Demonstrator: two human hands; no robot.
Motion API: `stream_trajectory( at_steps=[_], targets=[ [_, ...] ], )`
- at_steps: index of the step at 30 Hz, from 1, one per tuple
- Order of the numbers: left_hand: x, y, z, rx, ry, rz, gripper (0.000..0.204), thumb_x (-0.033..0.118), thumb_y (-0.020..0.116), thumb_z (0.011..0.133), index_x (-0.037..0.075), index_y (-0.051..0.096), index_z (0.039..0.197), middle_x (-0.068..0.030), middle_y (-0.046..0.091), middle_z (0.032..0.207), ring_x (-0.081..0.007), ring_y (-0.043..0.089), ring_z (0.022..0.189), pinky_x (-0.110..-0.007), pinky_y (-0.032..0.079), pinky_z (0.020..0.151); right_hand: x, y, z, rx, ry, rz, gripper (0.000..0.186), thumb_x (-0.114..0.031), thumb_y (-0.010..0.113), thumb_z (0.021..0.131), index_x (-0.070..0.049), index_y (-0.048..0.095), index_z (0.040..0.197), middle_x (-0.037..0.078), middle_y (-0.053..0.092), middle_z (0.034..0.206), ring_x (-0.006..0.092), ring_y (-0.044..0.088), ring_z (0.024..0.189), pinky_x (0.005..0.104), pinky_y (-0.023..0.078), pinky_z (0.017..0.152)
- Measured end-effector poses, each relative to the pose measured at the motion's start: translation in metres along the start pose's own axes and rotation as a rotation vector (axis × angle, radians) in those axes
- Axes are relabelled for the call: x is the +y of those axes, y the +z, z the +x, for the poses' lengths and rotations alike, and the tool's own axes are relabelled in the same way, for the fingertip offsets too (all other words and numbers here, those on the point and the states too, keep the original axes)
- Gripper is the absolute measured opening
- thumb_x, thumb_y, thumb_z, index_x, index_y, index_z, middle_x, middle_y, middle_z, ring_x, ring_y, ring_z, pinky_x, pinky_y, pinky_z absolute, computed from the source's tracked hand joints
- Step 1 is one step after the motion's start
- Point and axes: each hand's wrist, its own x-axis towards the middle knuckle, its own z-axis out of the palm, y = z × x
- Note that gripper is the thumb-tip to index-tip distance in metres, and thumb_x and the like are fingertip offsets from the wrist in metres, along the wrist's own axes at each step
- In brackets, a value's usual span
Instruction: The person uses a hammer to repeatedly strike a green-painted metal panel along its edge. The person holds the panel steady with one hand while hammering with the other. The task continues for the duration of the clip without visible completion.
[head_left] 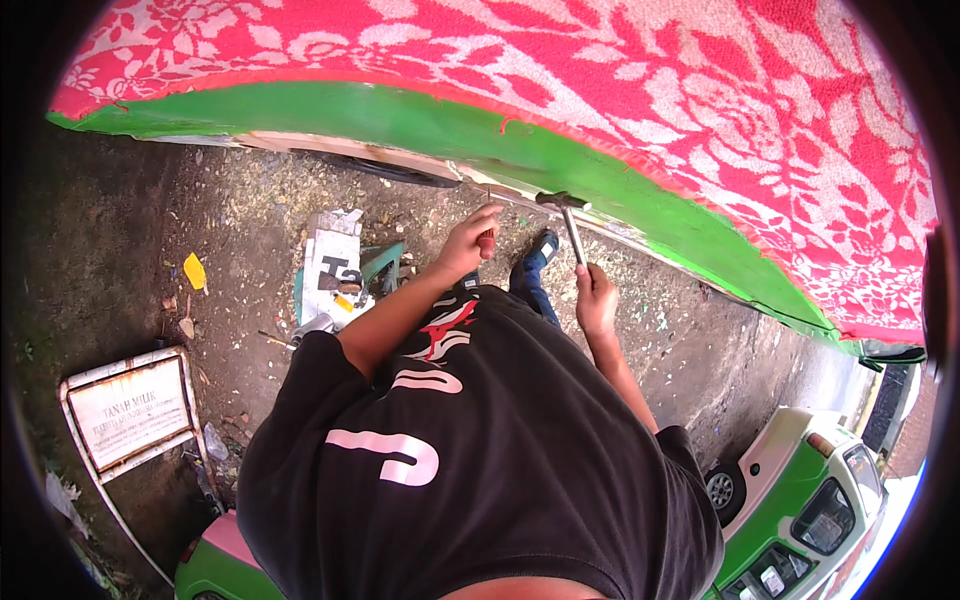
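My right hand (596,298) is closed round the grip of a hammer (570,225), whose dark head is raised beside the lower edge of a green vehicle body (590,180). Closed in my left hand (468,243) is a tool with a reddish-brown handle (487,244), which looks like a screwdriver. A thin shaft seems to rise above the fingers towards the pale lower edge of the body; its tip is too small to make out. The two hands are apart, and the hammer head touches neither the left hand nor its tool.
A red and white floral cloth (720,110) covers the vehicle's top. On the littered ground lie a white printed sheet (330,260) with tools on it and a yellow scrap (195,271). A framed sign (130,410) stands left; a green and white vehicle (800,510) is behind me, right.
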Motion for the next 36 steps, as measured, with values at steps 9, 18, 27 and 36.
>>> stream_trajectory(
  at_steps=[9, 18, 27, 36],
  targets=[
    [-0.025, -0.011, -0.008, 0.162, 0.079, 0.025, 0.026, -0.009, 0.062, 0.069, 0.004, 0.057, 0.091, -0.0207, 0.06, 0.126, -0.0363, 0.063, 0.109, -0.037, 0.052, 0.081, -0.008, 0.002, 0.006, 0.054, -0.037, 0.035, 0.036, -0.033, 0.059, 0.096, 0.002, 0.064, 0.088, 0.01, 0.052, 0.059, 0.0158, 0.046, 0.054, 0.035, 0.041, 0.054],
    [-0.029, -0.023, -0.014, 0.264, 0.059, 0.048, 0.039, -0.013, 0.058, 0.07, 0.007, 0.064, 0.103, -0.0132, 0.062, 0.125, -0.0211, 0.066, 0.084, -0.031, 0.053, 0.074, -0.016, 0.003, -0.004, 0.004, -0.011, 0.003, 0.031, -0.029, 0.062, 0.095, 0.001, 0.067, 0.096, 0.016, 0.057, 0.063, 0.0243, 0.054, 0.055, 0.037, 0.044, 0.057],
    [-0.024, -0.032, -0.009, 0.295, 0.092, 0.059, 0.037, -0.015, 0.056, 0.072, 0.007, 0.062, 0.102, -0.0128, 0.062, 0.121, -0.0269, 0.066, 0.093, -0.032, 0.052, 0.077, -0.025, -0.002, -0.009, 0.001, -0.023, -0.007, 0.033, -0.031, 0.062, 0.095, 0.001, 0.067, 0.097, 0.016, 0.057, 0.063, 0.0251, 0.055, 0.055, 0.0379, 0.045, 0.058],
    [-0.029, -0.037, -0.004, 0.319, 0.092, 0.056, 0.032, -0.012, 0.06, 0.075, 0.007, 0.059, 0.101, -0.0135, 0.063, 0.12, -0.03, 0.066, 0.096, -0.033, 0.053, 0.079, -0.03, 0.0, -0.009, 0.01, -0.034, 0.03, 0.029, -0.028, 0.064, 0.094, 0.001, 0.067, 0.095, 0.014, 0.056, 0.06, 0.0191, 0.052, 0.053, 0.0356, 0.043, 0.055]
  ],
)
